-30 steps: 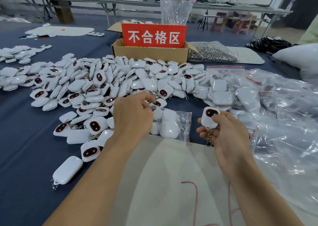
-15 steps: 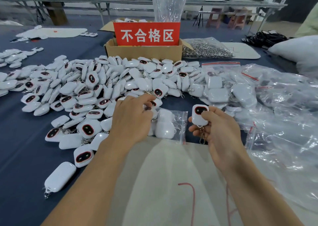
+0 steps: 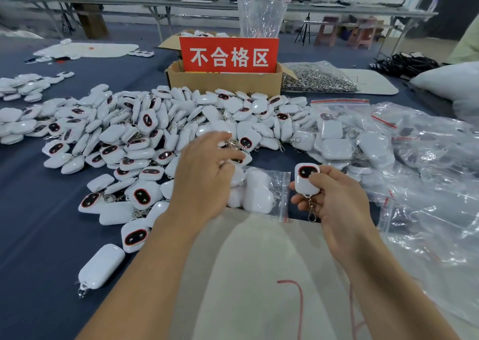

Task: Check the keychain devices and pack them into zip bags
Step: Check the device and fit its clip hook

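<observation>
though small, the keychain device [image 3: 307, 179] at centre right looks light, rigid and slick; the right hand [image 3: 337, 199] pinches its sides, while the left hand [image 3: 204, 176] hovers unclenched over the pile [image 3: 134, 132].

right hand [image 3: 339, 205] gripping keychain device [image 3: 306, 179], device pile [image 3: 145, 137]

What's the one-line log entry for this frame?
left hand: open over device pile | right hand: holds keychain device, screen up | zip bag: holds devices, lies between hands
</observation>
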Motion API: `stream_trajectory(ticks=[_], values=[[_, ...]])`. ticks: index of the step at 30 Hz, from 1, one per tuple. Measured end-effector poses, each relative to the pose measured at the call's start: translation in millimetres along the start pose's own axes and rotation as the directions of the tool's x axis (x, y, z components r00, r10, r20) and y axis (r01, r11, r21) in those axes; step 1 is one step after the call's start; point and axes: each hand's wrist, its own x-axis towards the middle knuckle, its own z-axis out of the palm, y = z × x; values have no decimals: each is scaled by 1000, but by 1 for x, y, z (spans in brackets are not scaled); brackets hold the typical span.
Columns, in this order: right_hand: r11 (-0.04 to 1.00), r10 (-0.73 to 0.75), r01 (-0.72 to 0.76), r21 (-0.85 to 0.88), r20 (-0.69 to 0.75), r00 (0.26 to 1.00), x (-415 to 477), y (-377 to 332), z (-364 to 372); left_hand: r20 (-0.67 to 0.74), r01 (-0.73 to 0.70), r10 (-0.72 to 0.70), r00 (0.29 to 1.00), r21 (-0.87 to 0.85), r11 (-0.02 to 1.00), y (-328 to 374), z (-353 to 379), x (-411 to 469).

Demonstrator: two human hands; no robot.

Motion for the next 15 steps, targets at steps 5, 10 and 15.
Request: stream_trajectory(ticks=[5, 10, 15], values=[[1000, -8, 8, -18, 2, 1000, -1, 0, 0, -214, 75, -112, 970, -171, 982, -3, -14, 2], [999, -6, 6, -44, -3, 1000, 0, 1, 2, 91, -55, 59, 994, -53, 997, 0, -6, 2], [999, -2, 2, -42, -2, 1000, 1, 1, -1, 89, -46, 45, 995, 13, 999, -4, -5, 4]])
